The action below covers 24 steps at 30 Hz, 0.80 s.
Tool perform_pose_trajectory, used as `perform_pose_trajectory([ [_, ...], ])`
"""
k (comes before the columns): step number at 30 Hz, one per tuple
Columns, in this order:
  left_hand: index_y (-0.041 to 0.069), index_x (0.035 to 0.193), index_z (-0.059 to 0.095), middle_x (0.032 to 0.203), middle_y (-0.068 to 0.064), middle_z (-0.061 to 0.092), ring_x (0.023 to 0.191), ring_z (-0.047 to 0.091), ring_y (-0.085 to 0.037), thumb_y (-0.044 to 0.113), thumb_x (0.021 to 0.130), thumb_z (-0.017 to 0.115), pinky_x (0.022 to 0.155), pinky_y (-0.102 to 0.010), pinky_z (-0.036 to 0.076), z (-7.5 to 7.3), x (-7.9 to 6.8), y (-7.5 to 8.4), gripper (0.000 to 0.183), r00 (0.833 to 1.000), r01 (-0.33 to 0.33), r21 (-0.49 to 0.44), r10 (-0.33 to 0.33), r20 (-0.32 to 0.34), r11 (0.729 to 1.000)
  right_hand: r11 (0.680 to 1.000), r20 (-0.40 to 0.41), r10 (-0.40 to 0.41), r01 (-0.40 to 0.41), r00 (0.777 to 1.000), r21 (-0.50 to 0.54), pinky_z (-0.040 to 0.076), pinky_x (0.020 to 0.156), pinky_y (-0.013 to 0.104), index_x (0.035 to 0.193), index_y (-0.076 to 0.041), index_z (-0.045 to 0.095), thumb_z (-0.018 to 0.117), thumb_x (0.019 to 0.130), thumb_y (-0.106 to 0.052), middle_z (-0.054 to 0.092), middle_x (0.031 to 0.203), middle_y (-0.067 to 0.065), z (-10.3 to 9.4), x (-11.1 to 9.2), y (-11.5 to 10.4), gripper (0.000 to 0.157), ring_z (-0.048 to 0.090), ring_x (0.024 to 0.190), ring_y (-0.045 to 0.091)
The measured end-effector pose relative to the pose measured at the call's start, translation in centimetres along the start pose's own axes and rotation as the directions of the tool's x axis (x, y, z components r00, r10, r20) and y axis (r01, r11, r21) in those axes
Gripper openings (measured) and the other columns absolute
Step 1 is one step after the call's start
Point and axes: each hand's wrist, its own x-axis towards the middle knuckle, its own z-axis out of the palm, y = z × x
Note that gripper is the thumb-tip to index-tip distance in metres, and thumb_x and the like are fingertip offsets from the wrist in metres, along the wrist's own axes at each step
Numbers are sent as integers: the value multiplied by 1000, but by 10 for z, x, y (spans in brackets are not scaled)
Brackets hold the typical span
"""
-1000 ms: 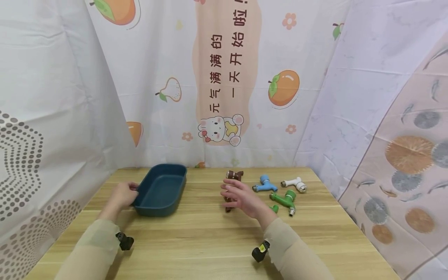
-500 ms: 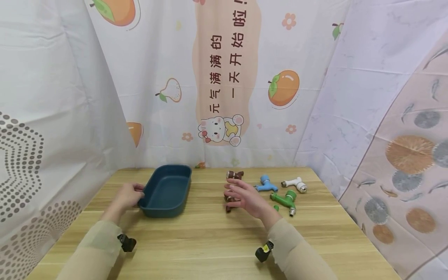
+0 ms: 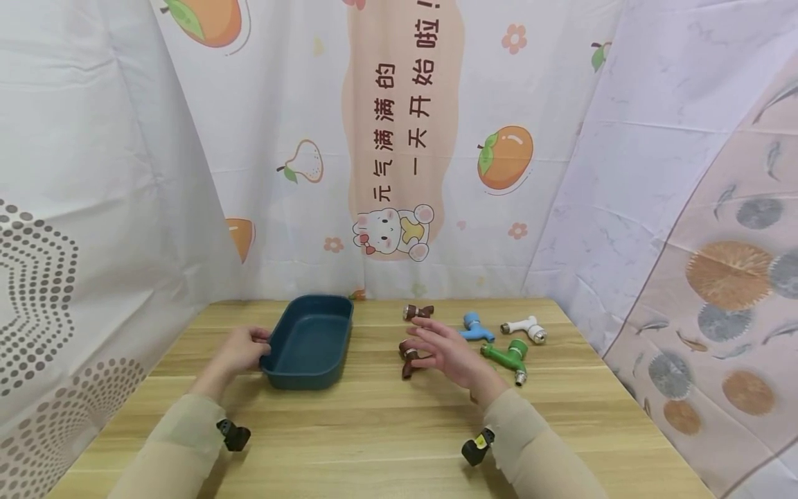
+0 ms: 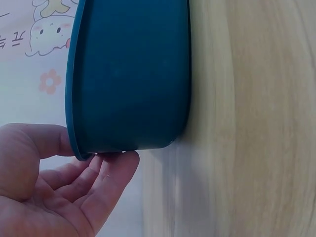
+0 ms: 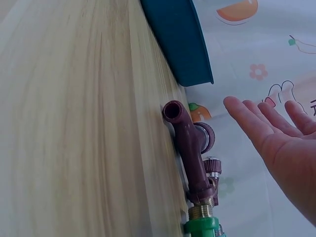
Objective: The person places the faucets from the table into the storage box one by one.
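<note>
On the near side, the left hand (image 3: 243, 348) pinches the rim of the blue tray (image 3: 307, 382) between thumb and fingers, while the right hand (image 3: 450, 357), fingers loosely extended and holding nothing, hangs apart from the near brown tap (image 3: 409, 355). The tray lies on the table (image 3: 349, 443) just right of the left hand and well left of the right, its long axis running away from the person, far end slightly rightward. Beyond the right hand's fingers lies the far brown tap (image 3: 416, 312).
</note>
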Motion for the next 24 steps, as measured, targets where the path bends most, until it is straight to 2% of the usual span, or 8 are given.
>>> perform_pose_trajectory([
  [7,-18,126,53,110,-27,62,79,65,-20,-2,89,57,63,-37,60,10,1,4,41,1000,0,-29,0,26,1000,1000,-18,4,-4,1000,-1,33,110,65,156,-2,32,56,106,-26,34,158,22,-6,-4,-2,60,28,145,47],
  [14,-17,123,54,106,-23,62,79,64,-20,-2,90,58,63,-36,60,19,4,5,37,999,4,-58,-2,32,998,1000,-11,-2,1,1000,-31,29,112,66,158,-2,27,53,107,-27,32,160,23,-14,-8,-4,63,28,146,46],
  [24,-15,119,57,101,-20,64,79,64,-20,-1,89,58,66,-40,62,33,4,12,33,999,-5,-63,8,44,998,1000,-18,-11,11,1000,-20,30,111,66,158,-1,26,52,107,-26,32,160,23,-23,-14,-4,62,33,144,43],
])
